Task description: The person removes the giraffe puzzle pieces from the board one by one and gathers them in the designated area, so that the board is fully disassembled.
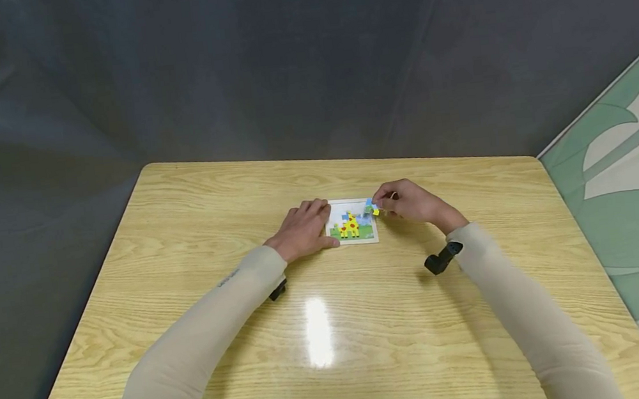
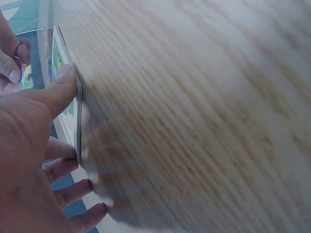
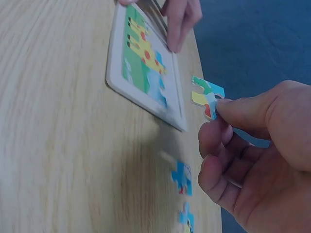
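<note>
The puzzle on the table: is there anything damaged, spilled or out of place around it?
Nothing looks damaged, spilled or out of place. Loose pieces lie on the table beside the puzzle, and the right hand pinches another piece, which seems ordinary for an unfinished picture.

Colourful puzzle piece aloft near flat, partly filled giraffe puzzle.

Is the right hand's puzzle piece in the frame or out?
Out: the right hand pinches the piece, held up off the frame in the right wrist view.
</note>
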A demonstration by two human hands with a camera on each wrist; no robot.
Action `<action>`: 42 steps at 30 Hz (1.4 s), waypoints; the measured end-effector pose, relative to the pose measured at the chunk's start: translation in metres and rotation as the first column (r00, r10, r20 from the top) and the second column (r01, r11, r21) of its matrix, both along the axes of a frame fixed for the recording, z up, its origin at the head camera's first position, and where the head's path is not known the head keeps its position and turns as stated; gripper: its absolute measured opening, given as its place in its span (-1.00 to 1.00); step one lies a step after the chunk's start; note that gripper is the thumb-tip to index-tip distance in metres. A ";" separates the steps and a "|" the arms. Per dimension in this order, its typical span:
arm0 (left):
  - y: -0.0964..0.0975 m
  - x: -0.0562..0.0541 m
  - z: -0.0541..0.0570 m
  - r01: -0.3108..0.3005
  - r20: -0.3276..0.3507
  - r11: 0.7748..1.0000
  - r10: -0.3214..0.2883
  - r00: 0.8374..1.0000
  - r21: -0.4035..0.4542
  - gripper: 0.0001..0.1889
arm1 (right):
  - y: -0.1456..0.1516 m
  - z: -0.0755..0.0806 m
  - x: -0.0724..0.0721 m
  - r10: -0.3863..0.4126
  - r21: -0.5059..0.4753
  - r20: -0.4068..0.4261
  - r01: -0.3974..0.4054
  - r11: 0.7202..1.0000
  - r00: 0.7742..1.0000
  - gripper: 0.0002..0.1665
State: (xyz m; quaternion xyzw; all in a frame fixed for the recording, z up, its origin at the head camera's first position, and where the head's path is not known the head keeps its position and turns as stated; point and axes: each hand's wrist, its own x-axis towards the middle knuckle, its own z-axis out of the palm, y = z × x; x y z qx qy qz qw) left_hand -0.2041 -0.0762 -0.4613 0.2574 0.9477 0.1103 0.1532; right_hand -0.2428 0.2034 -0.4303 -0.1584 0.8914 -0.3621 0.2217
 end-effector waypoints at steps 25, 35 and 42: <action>-0.002 0.001 -0.001 0.003 0.011 1.000 -0.002 1.000 -0.006 -0.05 | 0.044 -0.003 0.011 -0.012 0.039 -0.017 0.013 0.999 1.000 -0.70; -0.001 0.001 0.000 0.006 0.006 1.000 -0.006 1.000 -0.003 -0.04 | 0.052 -0.007 0.016 0.011 0.081 -0.049 -0.007 0.997 0.999 -0.73; 0.000 0.001 0.000 0.006 0.004 1.000 -0.006 1.000 -0.001 -0.05 | 0.051 -0.016 0.017 0.045 0.117 -0.066 -0.037 0.992 0.997 -0.78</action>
